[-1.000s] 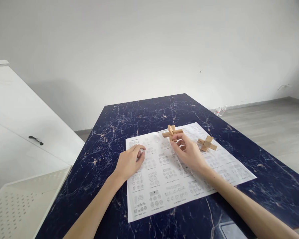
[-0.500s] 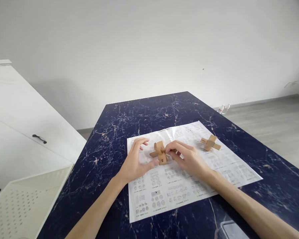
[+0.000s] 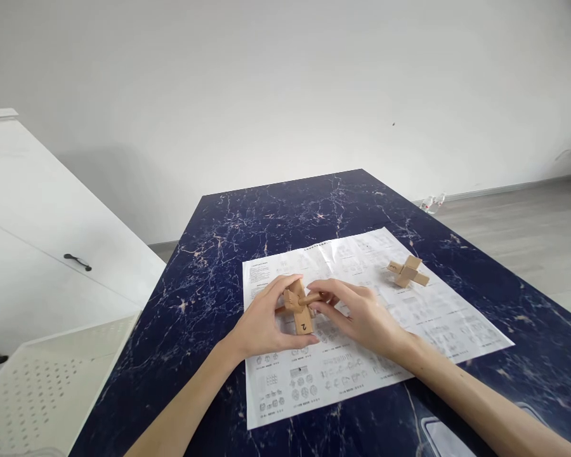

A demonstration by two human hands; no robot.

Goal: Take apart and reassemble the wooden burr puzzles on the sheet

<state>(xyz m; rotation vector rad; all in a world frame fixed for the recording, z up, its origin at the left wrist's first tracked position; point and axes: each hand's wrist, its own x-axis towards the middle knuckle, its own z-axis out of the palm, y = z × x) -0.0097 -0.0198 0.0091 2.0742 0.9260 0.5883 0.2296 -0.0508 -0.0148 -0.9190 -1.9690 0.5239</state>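
Observation:
A wooden interlocking puzzle (image 3: 304,324) with a "2" on one block is held over the printed sheet (image 3: 285,406). My left hand (image 3: 261,324) closes around it, fingers at the far end and thumb at the near end. From the right, my right hand (image 3: 364,314) pinches a wooden rod (image 3: 309,299) that points into the middle of the puzzle; how deep it sits is hidden. Farther right on the sheet lies a second cross-shaped wooden puzzle (image 3: 408,273), marked "3", touched by neither hand.
The sheet lies on a dark blue marble-patterned table (image 3: 276,216). A clear-edged object (image 3: 445,438) sits at the near right edge. White drawers (image 3: 52,209) and a perforated cream panel (image 3: 28,387) stand left. A wall rises behind the table.
My left hand has gone from spread beside the puzzle to gripping it. The puzzle has turned and come slightly nearer. My right hand still pinches the rod, of which more now shows.

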